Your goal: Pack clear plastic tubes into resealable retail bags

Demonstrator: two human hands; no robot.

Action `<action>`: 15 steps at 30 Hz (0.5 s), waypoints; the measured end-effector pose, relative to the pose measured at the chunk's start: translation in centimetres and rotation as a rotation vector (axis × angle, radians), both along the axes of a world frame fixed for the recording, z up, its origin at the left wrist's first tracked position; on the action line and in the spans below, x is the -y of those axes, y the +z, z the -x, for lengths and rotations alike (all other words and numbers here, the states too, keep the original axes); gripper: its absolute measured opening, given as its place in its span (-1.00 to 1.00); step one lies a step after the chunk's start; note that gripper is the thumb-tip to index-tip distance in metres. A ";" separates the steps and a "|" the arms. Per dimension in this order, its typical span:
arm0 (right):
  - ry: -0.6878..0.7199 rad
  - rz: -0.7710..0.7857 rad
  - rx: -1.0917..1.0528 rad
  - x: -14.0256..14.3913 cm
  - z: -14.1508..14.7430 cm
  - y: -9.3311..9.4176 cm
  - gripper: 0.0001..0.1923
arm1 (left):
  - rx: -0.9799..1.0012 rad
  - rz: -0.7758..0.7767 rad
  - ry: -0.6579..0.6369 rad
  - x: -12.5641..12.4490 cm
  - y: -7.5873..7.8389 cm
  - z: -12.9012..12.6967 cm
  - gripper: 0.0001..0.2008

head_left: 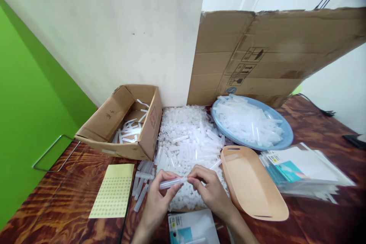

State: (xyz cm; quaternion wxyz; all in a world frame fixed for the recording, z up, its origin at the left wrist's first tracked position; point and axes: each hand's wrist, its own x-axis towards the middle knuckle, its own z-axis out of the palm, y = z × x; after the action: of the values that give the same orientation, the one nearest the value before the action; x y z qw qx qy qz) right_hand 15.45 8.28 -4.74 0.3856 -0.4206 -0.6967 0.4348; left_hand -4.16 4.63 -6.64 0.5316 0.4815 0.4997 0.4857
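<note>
My left hand (162,194) is closed around a clear plastic tube (170,183), which lies almost level and points to the right. At the tube's right end my right hand (204,185) pinches a small translucent piece, perhaps a cap; the fingertips partly hide it. Both hands are above a wide pile of small translucent caps (188,198), with several loose clear tubes (197,143) lying on top of it. More tubes (141,190) lie on the table just left of my left hand.
An open cardboard box (148,129) holds white strips. A blue basin (287,133) is heaped with translucent tubes. Right of the pile sits a tan tray (254,187). Printed plastic bags (300,167) lie at right, another bag (194,225) in front, and a yellow sticker sheet (113,190) at left.
</note>
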 end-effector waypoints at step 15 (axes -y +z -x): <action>0.207 -0.057 0.215 -1.9 1.7 2.1 -0.75 | -0.069 -0.037 0.060 0.9 0.0 1.0 -0.74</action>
State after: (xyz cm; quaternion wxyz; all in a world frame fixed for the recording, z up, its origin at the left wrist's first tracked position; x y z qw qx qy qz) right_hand 13.73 10.18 -2.66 0.2735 -0.3796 -0.7856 0.4048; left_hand -5.15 3.76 -6.63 0.4901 0.4925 0.5228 0.4940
